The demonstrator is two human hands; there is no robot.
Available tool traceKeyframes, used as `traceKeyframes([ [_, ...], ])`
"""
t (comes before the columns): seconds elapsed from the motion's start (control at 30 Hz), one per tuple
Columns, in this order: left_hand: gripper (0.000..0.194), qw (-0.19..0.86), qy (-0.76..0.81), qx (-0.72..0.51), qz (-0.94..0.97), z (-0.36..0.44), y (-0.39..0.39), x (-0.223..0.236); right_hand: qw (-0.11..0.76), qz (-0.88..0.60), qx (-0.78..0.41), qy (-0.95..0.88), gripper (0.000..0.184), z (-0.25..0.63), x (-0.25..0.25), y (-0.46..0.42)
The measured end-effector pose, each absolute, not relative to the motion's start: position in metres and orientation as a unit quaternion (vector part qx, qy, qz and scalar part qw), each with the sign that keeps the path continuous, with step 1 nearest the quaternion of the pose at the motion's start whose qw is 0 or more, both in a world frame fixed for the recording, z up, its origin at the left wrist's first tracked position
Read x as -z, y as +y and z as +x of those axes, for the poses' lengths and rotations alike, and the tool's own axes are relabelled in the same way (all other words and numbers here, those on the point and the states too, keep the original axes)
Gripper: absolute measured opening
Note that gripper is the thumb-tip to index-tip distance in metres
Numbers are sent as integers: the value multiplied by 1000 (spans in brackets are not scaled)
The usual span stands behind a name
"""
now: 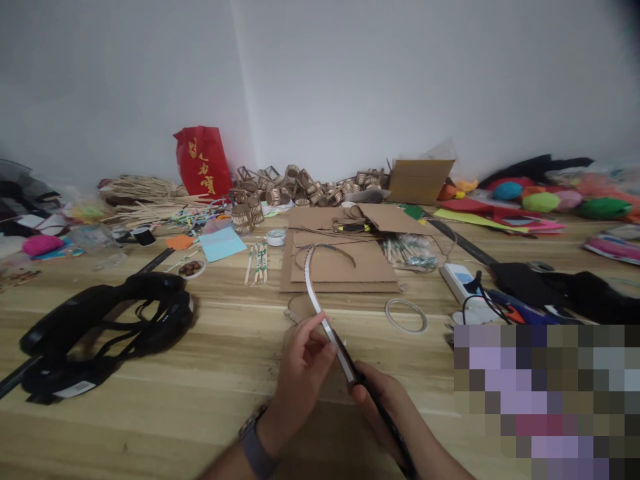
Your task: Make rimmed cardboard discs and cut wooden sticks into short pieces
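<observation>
A narrow curved strip with a white face (311, 293) rises from my hands over the brown cardboard sheets (345, 270). My left hand (303, 363) is closed, pinching this strip between fingertips and thumb partway along it. My right hand (390, 407) is closed round a long, thin black thing (387, 423), close to the strip's lower end. What this black thing is, and whether it joins the strip, I cannot tell. Beyond the hands, a thin brown curved strip (345, 252) lies on the cardboard. A tape roll (406, 300) rests on the table to the right.
A black headset with straps (165, 320) lies to the left. A small bowl of brown beads (193, 269), blue paper (223, 241) and craft sticks (257, 262) stand beyond it. At the back are a red bag (203, 160) and a cardboard box (421, 180). Pliers (515, 308) lie right.
</observation>
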State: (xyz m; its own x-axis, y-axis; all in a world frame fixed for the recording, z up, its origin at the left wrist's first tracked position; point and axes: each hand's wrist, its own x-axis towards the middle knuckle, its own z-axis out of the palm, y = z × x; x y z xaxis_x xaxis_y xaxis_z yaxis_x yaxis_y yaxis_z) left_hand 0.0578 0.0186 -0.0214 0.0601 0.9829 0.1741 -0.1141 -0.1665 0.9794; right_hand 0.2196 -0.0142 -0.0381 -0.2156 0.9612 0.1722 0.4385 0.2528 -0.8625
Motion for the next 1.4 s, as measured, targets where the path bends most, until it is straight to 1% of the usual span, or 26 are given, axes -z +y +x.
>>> traceKeyframes([
  [0.17, 47, 531, 406, -572, 475, 56, 24, 15, 370, -498, -392, -680, 65, 214, 32, -14],
  [0.3, 49, 545, 412, -574, 451, 57, 26, 13, 361, -506, -392, -678, 64, 212, 35, -13],
  [0.53, 58, 559, 422, -560, 444, 56, 24, 13, 348, -506, -392, -685, 54, 214, 31, -13],
  [0.7, 58, 561, 412, -545, 467, 58, 23, 15, 337, -508, -362, -705, 60, 215, 28, -12],
  [0.87, 54, 542, 410, -543, 493, 59, 23, 22, 335, -502, -371, -706, 64, 215, 26, -13],
  [1.03, 54, 538, 416, -540, 495, 59, 24, 24, 347, -504, -372, -698, 66, 215, 32, -13],
  [1.2, 56, 558, 403, -544, 479, 59, 23, 21, 353, -501, -364, -702, 67, 216, 32, -13],
  [1.4, 57, 562, 400, -547, 474, 60, 24, 22, 371, -497, -351, -702, 73, 214, 29, -12],
])
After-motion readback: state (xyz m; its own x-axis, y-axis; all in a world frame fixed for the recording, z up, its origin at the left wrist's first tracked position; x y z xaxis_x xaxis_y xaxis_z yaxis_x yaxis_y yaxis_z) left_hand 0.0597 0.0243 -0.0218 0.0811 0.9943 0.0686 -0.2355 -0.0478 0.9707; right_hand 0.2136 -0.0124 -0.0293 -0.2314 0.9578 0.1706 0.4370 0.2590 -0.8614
